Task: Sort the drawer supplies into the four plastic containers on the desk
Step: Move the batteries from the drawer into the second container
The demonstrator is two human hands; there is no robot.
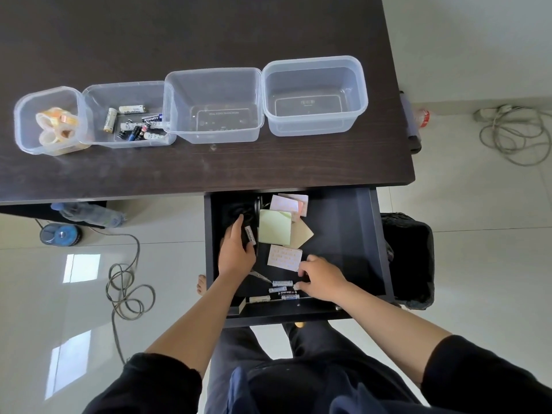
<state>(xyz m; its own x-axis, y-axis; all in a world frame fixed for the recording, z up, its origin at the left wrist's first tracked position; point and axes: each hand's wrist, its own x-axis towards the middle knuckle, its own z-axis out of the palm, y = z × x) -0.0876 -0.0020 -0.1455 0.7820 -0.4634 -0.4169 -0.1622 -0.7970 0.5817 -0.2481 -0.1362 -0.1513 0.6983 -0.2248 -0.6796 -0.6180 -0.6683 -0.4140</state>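
Head view: I see left hand (236,252) grasping a battery (250,235); right hand (321,280) fingers curled over loose batteries (282,283), grip unclear. Risk: cells rolling, scissors (260,275) nicking fingers.

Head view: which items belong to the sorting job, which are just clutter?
Job:
- four plastic containers on the desk
- tape rolls, leftmost container
- batteries, second container
- open drawer
- loose batteries at the drawer front
- sticky note pads
- scissors
- left hand, right hand

Clutter:
- floor cables
- black bin
- water bottle
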